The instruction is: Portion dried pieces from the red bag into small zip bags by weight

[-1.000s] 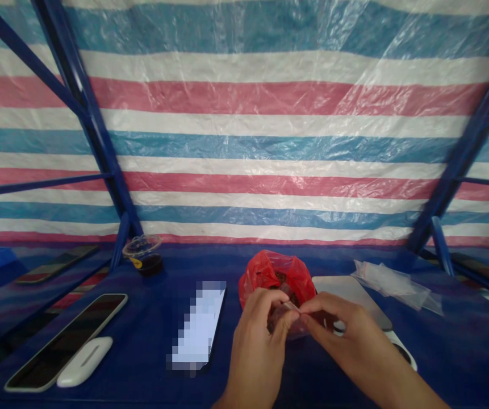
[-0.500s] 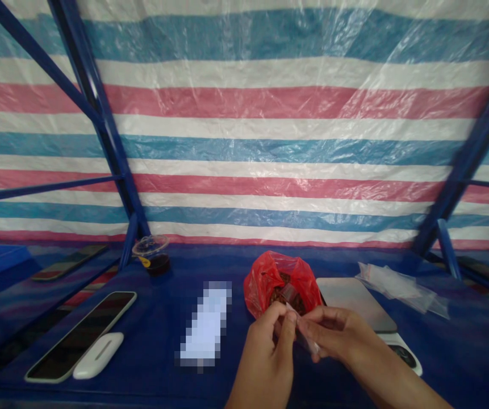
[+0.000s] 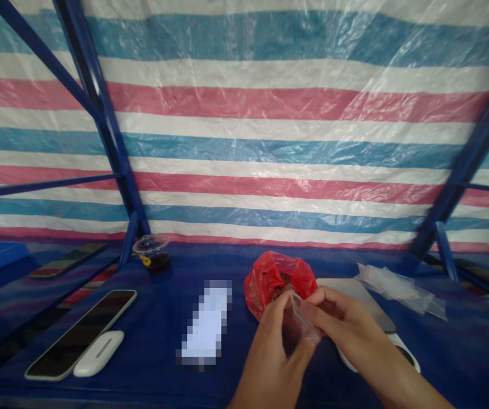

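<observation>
Ok so the left hand (image 3: 276, 349) and right hand (image 3: 349, 321) are both pinching a little clear bag (image 3: 305, 322), seemingly open, by the red bag (image 3: 258, 286) on the worktop (image 3: 154, 324).

- Blue table (image 3: 159, 324), its surface smooth and glossy.
- Far left on it: a lidded clear cup (image 3: 154, 253) of dark liquid.
- Near left: a dark-screened phone (image 3: 84, 332), a white case (image 3: 99, 353) just beside it.
- Left of centre: a bright, pixelated slab (image 3: 207, 324).
- Centre: an open red bag (image 3: 259, 284) with brown contents.
- Right: a partly hidden scale (image 3: 349, 287), then flat clear bags (image 3: 397, 287), overlapping.
</observation>
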### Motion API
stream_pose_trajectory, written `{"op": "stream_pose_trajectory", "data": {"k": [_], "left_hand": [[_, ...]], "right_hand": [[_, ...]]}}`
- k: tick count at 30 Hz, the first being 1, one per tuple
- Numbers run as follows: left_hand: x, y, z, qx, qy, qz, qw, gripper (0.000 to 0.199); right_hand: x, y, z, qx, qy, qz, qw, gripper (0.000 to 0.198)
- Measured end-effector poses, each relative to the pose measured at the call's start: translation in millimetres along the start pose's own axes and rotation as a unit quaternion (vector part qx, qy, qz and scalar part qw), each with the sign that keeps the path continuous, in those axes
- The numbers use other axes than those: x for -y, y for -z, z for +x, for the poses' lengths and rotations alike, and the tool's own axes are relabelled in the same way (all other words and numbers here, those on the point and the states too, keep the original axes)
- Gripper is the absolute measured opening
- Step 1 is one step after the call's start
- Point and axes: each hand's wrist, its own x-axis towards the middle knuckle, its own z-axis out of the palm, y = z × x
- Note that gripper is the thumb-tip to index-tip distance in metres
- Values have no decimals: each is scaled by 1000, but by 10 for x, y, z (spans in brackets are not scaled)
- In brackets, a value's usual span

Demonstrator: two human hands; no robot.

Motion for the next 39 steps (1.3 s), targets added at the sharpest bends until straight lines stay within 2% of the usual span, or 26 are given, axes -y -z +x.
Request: {"op": "stream_pose_trajectory", "data": {"k": [2, 5, 7, 10, 12, 15, 18, 20, 22, 27, 32, 36, 39], "left_hand": [[25, 41, 52, -25, 24, -27, 999, 37], [76, 136, 105, -105, 44, -12, 993, 34], [128, 167, 98, -132, 65, 24, 989, 37], [243, 132, 49, -112, 91, 65, 987, 41], [341, 86, 33, -97, 100, 68, 988, 44], [483, 40, 70, -100, 116, 37, 988, 48], [549, 11, 131, -143, 145, 0, 979, 55], [541, -11, 155, -168, 149, -26, 974, 55], [513, -28, 164, -181, 143, -51, 972, 51], [451, 12, 184, -187, 127, -92, 970, 43], [384, 85, 207, -175, 116, -73, 975, 41], [340, 103, 192, -169, 75, -48, 982, 45], [330, 124, 170, -182, 40, 11, 982, 38]], "right_hand": [[-15, 34, 82, 17, 33, -44, 998, 41], [-57, 89, 321, -13, 100, -198, 975, 27], [-106, 109, 509, -4, 149, -348, 925, 24], [-189, 121, 704, 93, 168, -513, 837, 42], [-224, 132, 741, 121, 155, -559, 806, 46], [-221, 157, 705, 113, 150, -588, 787, 51], [-191, 166, 657, 113, 137, -608, 773, 44], [-192, 145, 651, 111, 131, -607, 776, 42], [-223, 107, 662, 99, 128, -589, 791, 44], [-343, -1, 694, 47, 112, -536, 835, 35], [-388, -72, 673, 30, 85, -480, 873, 34], [-424, -39, 679, 37, 72, -369, 926, 36], [-421, 64, 680, 30, 71, -255, 964, 36]]}}
